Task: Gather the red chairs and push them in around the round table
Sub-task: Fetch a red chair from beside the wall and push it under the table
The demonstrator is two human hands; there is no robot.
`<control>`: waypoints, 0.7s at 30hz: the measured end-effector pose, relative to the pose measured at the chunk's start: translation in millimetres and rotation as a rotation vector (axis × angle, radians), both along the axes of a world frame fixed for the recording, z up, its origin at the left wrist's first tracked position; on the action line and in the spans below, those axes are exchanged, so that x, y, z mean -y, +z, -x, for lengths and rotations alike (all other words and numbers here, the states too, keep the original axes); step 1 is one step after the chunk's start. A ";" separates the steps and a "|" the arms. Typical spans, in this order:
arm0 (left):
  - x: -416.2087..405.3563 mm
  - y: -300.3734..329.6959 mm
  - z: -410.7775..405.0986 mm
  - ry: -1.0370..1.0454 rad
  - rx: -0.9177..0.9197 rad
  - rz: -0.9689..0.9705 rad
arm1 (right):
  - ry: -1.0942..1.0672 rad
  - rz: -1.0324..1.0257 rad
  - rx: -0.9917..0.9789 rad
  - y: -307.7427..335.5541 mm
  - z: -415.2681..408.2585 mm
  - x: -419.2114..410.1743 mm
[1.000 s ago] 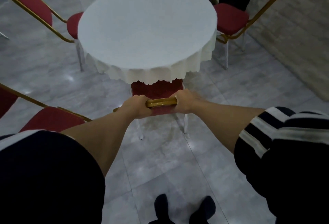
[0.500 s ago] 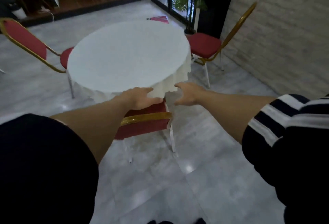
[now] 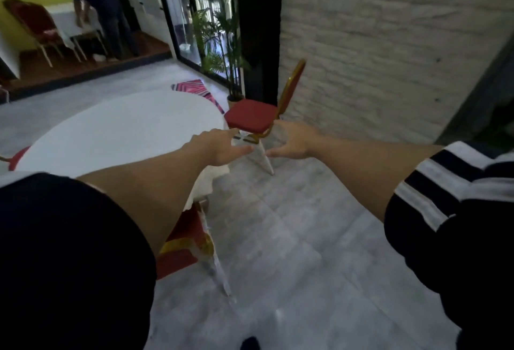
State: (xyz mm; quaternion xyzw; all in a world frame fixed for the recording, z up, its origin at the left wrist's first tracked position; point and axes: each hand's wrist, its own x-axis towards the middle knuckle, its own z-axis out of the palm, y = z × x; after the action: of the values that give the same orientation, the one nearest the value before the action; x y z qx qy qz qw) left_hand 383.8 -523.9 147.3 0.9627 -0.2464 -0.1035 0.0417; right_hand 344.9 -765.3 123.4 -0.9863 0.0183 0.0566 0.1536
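Note:
The round table (image 3: 116, 130) with its white cloth fills the left middle. A red chair with a gold frame (image 3: 186, 241) stands tucked under its near edge, partly hidden by my left arm. A second red chair (image 3: 256, 116) stands to the table's right, seat facing the table, back toward the brick wall. Both my hands are stretched out toward that chair with nothing in them: my left hand (image 3: 219, 145) over the table's edge, my right hand (image 3: 292, 141) in front of the seat's corner. A sliver of a third red chair (image 3: 16, 156) shows at the far left.
A white brick wall (image 3: 389, 43) runs along the right. A potted palm (image 3: 222, 52) stands by the glass door behind the second chair. A patterned mat (image 3: 194, 87) lies beyond the table. At the back, a person bends over another table on a raised floor.
My hands let go of the near chair's gold back rail, which stays tucked at the table. My view swung right and both hands now reach toward the chair by the wall.

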 end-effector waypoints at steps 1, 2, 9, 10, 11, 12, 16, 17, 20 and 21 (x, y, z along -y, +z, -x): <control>17.6 1.5 -8.9 -0.019 0.007 -0.001 | -0.014 0.007 0.009 3.5 -3.5 14.8; 34.9 2.0 -18.1 -0.035 0.018 -0.010 | -0.030 0.015 0.018 6.4 -7.5 29.2; 134.0 7.2 -99.0 -0.174 0.052 0.006 | -0.153 0.057 0.049 21.8 -53.3 114.5; 145.0 8.5 -110.2 -0.194 0.043 0.007 | -0.166 0.047 0.037 22.2 -61.5 123.4; 156.1 10.0 -121.4 -0.204 0.030 0.004 | -0.179 0.040 0.027 23.0 -70.5 132.7; 168.6 11.5 -135.3 -0.209 0.022 -0.005 | -0.187 0.039 0.026 24.4 -82.5 142.8; 206.5 15.4 -182.2 -0.216 0.035 -0.012 | -0.198 0.057 0.035 27.6 -128.3 177.4; 214.1 14.3 -192.5 -0.215 0.021 -0.014 | -0.196 0.064 0.025 26.9 -139.3 186.4; 235.6 6.8 -226.0 -0.196 -0.007 -0.027 | -0.184 0.067 0.029 22.8 -172.6 218.4; 243.9 4.5 -238.2 -0.189 -0.006 -0.031 | -0.175 0.062 0.030 22.5 -182.4 229.4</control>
State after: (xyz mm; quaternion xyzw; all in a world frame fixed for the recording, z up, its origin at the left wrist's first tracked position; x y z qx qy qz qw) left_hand 622.0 -767.8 151.8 0.9355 -0.3342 -0.1136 0.0177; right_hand 527.3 -994.7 145.9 -0.9860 0.1038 0.0278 0.1277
